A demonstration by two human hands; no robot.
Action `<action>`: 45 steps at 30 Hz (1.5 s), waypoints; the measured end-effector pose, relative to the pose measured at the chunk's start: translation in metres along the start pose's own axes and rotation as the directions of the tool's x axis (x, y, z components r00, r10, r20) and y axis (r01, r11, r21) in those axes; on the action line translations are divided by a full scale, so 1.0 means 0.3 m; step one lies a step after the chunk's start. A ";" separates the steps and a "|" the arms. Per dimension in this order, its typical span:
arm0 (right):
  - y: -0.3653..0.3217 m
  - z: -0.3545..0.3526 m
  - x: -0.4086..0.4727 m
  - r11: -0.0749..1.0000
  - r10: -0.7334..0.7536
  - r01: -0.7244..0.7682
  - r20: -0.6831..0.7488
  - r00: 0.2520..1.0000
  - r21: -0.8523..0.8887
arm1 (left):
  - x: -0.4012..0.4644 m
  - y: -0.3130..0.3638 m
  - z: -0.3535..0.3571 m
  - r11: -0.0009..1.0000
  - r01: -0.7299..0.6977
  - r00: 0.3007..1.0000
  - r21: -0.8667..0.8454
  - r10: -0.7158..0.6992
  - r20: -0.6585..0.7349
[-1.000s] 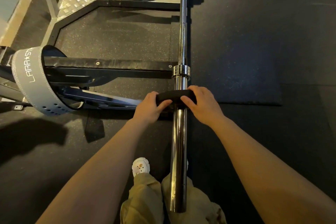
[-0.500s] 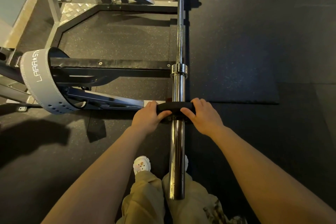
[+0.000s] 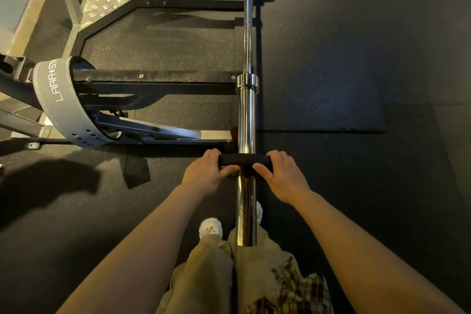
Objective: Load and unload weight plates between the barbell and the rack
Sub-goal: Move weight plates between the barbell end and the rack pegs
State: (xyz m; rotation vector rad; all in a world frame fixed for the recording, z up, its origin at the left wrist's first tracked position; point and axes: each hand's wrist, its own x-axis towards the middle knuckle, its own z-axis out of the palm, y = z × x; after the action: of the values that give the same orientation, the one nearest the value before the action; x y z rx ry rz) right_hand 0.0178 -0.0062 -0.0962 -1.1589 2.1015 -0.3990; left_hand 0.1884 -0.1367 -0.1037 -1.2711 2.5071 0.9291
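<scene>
A: Where is the weight plate (image 3: 244, 160)?

B: The small black plate sits edge-on around the chrome sleeve of the barbell (image 3: 246, 120), about midway between the collar (image 3: 247, 82) and the sleeve's near end, which hangs over the person's legs.

A: And the hands?

B: The left hand (image 3: 204, 173) grips the plate's left edge, fingers curled over the top and thumb pressed on the near face. The right hand (image 3: 283, 173) mirrors it on the right edge.

A: What surrounds the bar?

B: To the left stands the dark steel rack (image 3: 153, 81), with a grey lifting belt (image 3: 61, 99) looped around one of its arms. Beneath everything lies black rubber flooring (image 3: 344, 71). Tan trousers (image 3: 209, 267) and a white shoe (image 3: 210, 228) show below the sleeve.
</scene>
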 end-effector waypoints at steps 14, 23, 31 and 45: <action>-0.039 0.086 -0.255 0.996 0.053 -0.044 0.108 0.993 -0.083 | -0.270 -0.079 0.122 0.997 -0.056 0.997 0.049 0.053 0.063; -0.078 0.160 -0.343 0.974 0.112 -0.099 0.049 0.993 -0.205 | -0.302 -0.077 0.130 0.987 -0.086 0.986 0.139 0.065 0.152; -0.082 0.172 -0.333 0.938 0.079 -0.036 0.112 0.991 -0.344 | -0.336 -0.078 0.154 0.978 -0.089 0.990 0.187 0.067 0.123; -0.043 0.185 -0.395 0.975 0.109 -0.074 0.165 0.980 -0.208 | -0.413 -0.031 0.125 0.950 -0.131 0.989 0.284 0.105 0.103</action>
State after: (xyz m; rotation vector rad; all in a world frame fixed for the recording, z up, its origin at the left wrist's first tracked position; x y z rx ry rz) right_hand 0.1072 0.0884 -0.0780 -1.1597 2.0655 -0.0388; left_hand 0.2680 -0.0358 -0.0853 -0.9789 2.5560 0.5929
